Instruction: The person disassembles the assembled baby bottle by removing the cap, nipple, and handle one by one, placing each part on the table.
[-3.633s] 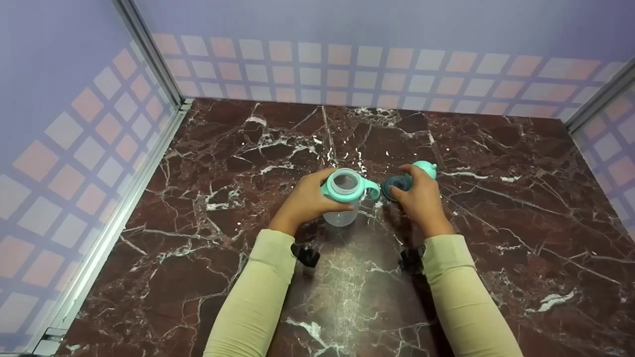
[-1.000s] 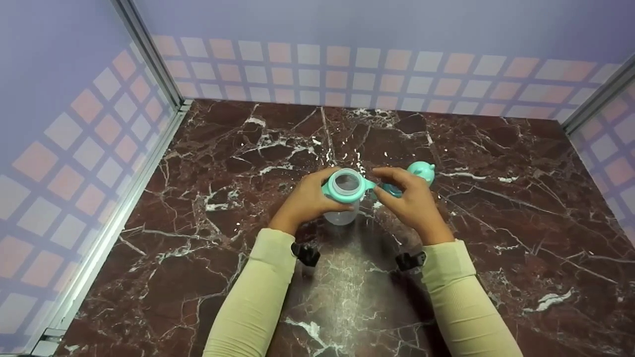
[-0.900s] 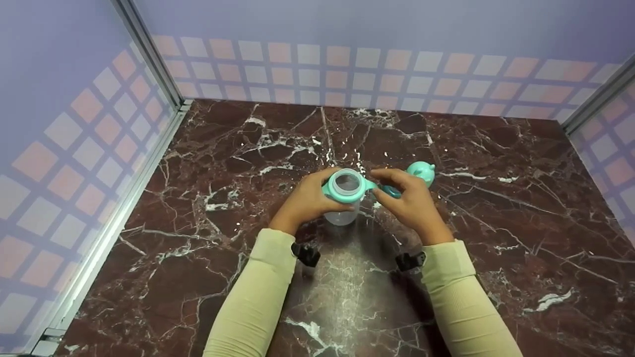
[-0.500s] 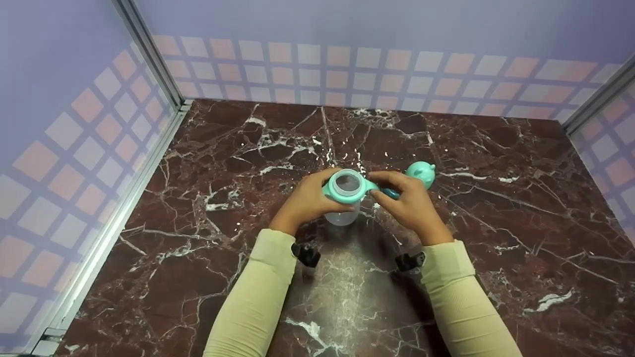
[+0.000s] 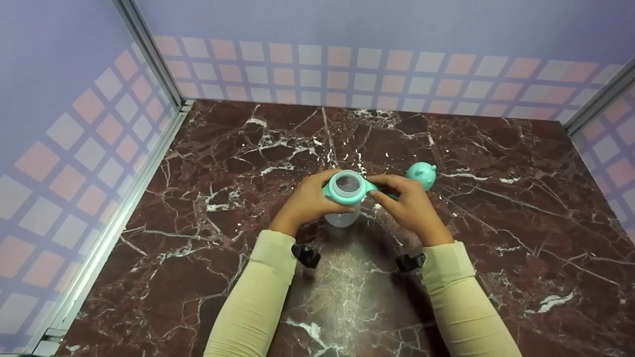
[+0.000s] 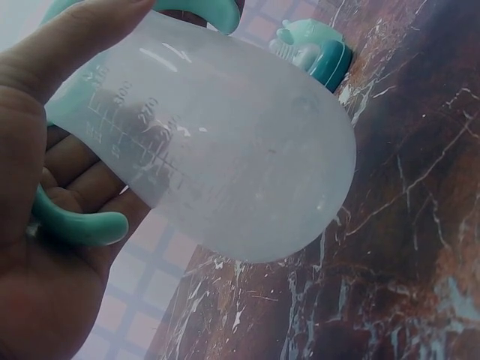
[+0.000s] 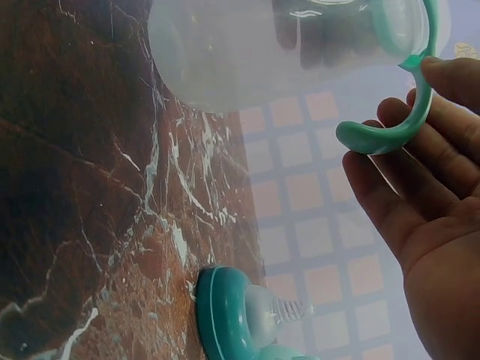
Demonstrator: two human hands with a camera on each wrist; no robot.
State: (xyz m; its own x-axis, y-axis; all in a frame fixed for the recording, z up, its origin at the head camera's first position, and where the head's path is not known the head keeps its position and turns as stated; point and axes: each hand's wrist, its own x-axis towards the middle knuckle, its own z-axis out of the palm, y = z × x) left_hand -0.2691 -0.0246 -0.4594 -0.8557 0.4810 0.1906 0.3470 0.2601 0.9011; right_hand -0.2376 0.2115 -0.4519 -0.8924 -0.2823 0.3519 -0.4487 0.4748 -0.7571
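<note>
Two hands share one translucent, frosted plastic bottle with printed graduations (image 6: 247, 142), which is roughly upright at the middle of the dark red, white-veined marble table (image 5: 149, 297), its mouth uncovered and facing up. The left hand (image 5: 308, 198) is wrapped round the neck from the left, thumb on the near side and fingers round the far side. The right hand (image 5: 409, 201) pinches the curved turquoise plastic handle (image 7: 397, 139) that juts right from the turquoise collar (image 5: 346, 200).

The relation a next move would probably turn on is that of mouth to lid: the teal ring-shaped lid with a clear teat (image 7: 223, 315) sits right of the bottle, just beyond the right hand, teat pointing up. The right hand is clearly the nearer one. A round turquoise animal-like cap (image 5: 422, 174) rests farther right, beside the lid.

From the head view, the right hand hides most of the lid, and the right wrist view cuts off the cap. Whether the bottle's base touches the marble, and whether anything is inside, I cannot tell.
</note>
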